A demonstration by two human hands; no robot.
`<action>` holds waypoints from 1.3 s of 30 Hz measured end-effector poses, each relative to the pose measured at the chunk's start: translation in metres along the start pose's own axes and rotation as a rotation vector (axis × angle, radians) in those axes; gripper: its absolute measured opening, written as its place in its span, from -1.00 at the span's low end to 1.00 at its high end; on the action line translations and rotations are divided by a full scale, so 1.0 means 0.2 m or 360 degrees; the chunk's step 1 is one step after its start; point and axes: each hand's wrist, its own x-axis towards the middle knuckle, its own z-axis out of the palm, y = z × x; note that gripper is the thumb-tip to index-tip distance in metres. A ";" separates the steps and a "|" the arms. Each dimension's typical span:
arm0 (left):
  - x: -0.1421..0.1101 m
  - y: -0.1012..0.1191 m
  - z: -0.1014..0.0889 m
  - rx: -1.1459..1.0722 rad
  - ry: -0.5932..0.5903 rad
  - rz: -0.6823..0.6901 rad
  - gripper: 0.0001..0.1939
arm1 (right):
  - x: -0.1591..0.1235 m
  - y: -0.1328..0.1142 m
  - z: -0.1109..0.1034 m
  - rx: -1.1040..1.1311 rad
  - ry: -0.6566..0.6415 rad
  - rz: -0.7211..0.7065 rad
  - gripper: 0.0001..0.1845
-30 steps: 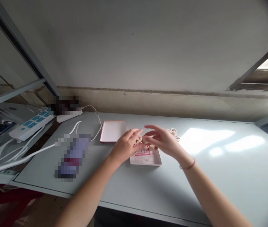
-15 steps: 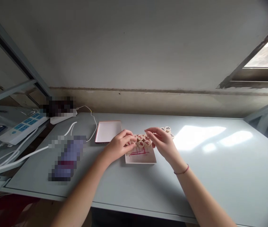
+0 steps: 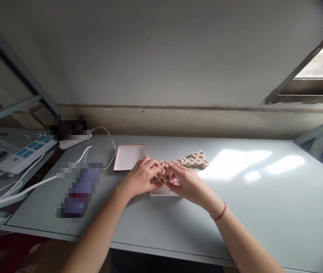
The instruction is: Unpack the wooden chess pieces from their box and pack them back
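Note:
My left hand [image 3: 142, 176] curls its fingers and thumb around the left end of a row of round wooden Chinese chess pieces with black characters [image 3: 162, 180]. At the right end of that row, my right hand [image 3: 188, 184] closes its fingers and thumb on a piece. These sit over a shallow open box [image 3: 164, 193] with red markings inside, partly hidden by both hands. Behind them stand Chinese chess pieces with red characters [image 3: 168, 164] in a row. Past my right fingers, several more black-character pieces [image 3: 191, 161] lie on the table.
A shallow box lid [image 3: 128, 157] lies open side up at the left on the grey table [image 3: 249, 212]. Farther left are a blurred purple item [image 3: 83, 189], white cables and a power strip [image 3: 26, 153]. A wall rises behind the table.
My right hand has moved left and toward me, from the box's right edge to its front part. A row of black-character pieces now shows between my hands; more pieces at the right are uncovered.

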 end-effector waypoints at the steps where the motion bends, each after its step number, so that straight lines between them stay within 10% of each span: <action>1: 0.00 -0.01 0.00 0.0005 0.0003 -0.0029 -0.78 | 0.00 0.00 0.01 -0.0069 -0.0011 -0.0074 -0.88; 16: -0.01 -0.03 0.04 -0.0058 -0.0107 -0.0116 -0.39 | 0.03 0.02 0.08 -0.0353 0.0088 -0.0359 -0.96; 22: -0.01 -0.01 0.04 -0.0050 -0.0051 -0.0006 -0.49 | 0.09 0.21 -0.13 -0.0420 0.0339 0.0343 -0.73; 26: 0.00 0.02 0.05 -0.0033 -0.0008 0.0055 -0.58 | 0.20 0.41 -0.26 -0.0781 0.0035 0.0749 -0.66; 31: 0.01 0.04 0.06 -0.0065 0.0039 0.0064 -0.57 | 0.28 0.49 -0.31 -0.0773 -0.0431 0.0929 -0.72; 39: 0.02 0.00 0.08 -0.0097 0.0135 0.0092 -0.72 | 0.32 0.50 -0.28 -0.0863 -0.0443 0.0952 -0.71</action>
